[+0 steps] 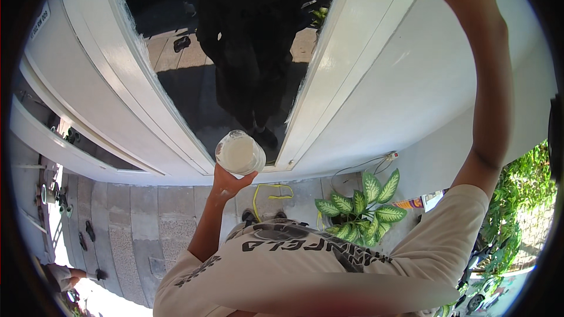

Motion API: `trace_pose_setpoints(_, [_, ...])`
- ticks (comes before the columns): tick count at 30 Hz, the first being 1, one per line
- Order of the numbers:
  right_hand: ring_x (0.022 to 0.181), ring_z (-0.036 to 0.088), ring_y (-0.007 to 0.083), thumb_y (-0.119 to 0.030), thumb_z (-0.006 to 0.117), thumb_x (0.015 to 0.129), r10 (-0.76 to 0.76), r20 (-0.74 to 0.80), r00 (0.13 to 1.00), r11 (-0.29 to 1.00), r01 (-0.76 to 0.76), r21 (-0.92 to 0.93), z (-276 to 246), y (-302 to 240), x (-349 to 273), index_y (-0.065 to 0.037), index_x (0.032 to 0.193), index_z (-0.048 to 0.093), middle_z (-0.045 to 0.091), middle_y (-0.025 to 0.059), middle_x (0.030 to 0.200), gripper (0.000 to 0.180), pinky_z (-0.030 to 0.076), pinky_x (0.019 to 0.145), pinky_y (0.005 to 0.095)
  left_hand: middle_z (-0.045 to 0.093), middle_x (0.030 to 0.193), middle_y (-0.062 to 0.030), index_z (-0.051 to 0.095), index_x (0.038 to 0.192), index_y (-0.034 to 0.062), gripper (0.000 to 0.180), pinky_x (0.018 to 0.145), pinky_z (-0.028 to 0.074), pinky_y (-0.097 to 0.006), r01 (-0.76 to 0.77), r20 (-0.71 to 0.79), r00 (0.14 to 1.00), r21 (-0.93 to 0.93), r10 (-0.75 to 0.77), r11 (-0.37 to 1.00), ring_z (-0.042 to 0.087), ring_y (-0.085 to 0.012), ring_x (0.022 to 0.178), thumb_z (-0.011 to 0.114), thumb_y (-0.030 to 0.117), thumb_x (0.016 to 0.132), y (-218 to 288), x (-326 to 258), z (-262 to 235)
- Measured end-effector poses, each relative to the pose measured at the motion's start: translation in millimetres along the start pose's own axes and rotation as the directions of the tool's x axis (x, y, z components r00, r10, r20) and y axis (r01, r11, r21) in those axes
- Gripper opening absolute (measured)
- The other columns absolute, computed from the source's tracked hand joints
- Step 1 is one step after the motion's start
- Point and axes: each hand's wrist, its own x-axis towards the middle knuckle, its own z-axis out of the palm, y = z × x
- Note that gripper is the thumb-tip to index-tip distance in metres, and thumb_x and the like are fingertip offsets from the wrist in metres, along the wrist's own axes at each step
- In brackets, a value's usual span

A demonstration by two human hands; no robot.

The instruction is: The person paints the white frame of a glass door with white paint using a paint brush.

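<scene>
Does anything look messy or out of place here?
Yes, a few things. Ragged white smears run along the edges of the dark glass pane, uneven against its smooth frame. A yellow strap lies loose and bent on the paved floor. Pale flecks also mark the left hand holding the white tub.

You wear a beige short-sleeved T-shirt (pixel 252 276) with black lettering (pixel 267 247) across its front. Smaller dark print (pixel 197 270) marks the T-shirt's left side; your dark shoes (pixel 249 218) show below it.
</scene>
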Motion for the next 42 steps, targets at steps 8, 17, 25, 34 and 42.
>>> trace_pose_setpoints(8, [0.087,0.063,0.0170,-0.009,0.072,0.069,0.053,-0.005,0.999,0.964,-0.050,0.263,37,-160,-92,-0.008,0.084,0.064,0.059,0.0026,0.090,0.017,0.059,0.066,0.0254,0.064,0.124,-0.0127,0.050,0.135,0.0011,0.078,0.100,0.050,-0.036,-0.003,0.022,1.000,0.032,0.002,0.999,0.063,-0.0223,0.114,0.088,0.007,0.067,-5,-5,-8])
trace_pose_setpoints(17, [0.083,0.066,0.0239,0.000,0.076,0.076,0.311,0.539,0.783,0.511,-0.616,0.600,3,-269,-162,-0.007,0.091,0.068,0.067,0.0054,0.090,0.019,0.055,0.066,0.0346,0.065,0.122,-0.0115,0.052,0.133,0.0003,0.074,0.100,0.050,-0.035,0.020,0.231,0.973,-0.027,-0.013,0.999,0.063,-0.0210,0.114,0.087,0.007,0.069,-6,14,-33])
trace_pose_setpoints(25, [0.076,0.066,0.0216,0.001,0.074,0.085,0.447,0.078,0.891,0.832,-0.447,0.328,-24,-158,-120,-0.001,0.092,0.070,0.068,0.0112,0.086,0.008,0.055,0.058,0.0325,0.064,0.124,-0.0101,0.053,0.135,0.0015,0.075,0.099,0.051,-0.035,0.038,0.396,0.918,-0.052,-0.015,0.998,0.062,-0.0202,0.113,0.086,0.003,0.068,-26,30,-51])
trace_pose_setpoints(34, [0.099,0.067,0.0211,-0.007,0.074,0.072,0.490,0.316,0.812,0.820,-0.553,0.148,4,-330,-207,-0.011,0.101,0.071,0.068,0.0031,0.109,0.029,0.060,0.069,0.0304,0.066,0.121,-0.0105,0.054,0.131,0.0000,0.069,0.098,0.051,-0.034,0.087,0.536,0.842,-0.029,-0.058,0.996,0.064,-0.0192,0.112,0.084,0.003,0.069,-29,38,-70])
trace_pose_setpoints(42, [0.101,0.065,0.0247,-0.008,0.073,0.072,0.629,0.451,0.633,0.623,-0.758,0.195,21,-469,-261,-0.010,0.103,0.071,0.067,0.0057,0.115,0.032,0.059,0.071,0.0312,0.063,0.125,-0.0103,0.051,0.137,0.0010,0.075,0.099,0.051,-0.035,0.074,0.570,0.819,0.007,-0.065,0.997,0.062,-0.0202,0.113,0.085,0.002,0.069,-43,42,-72])
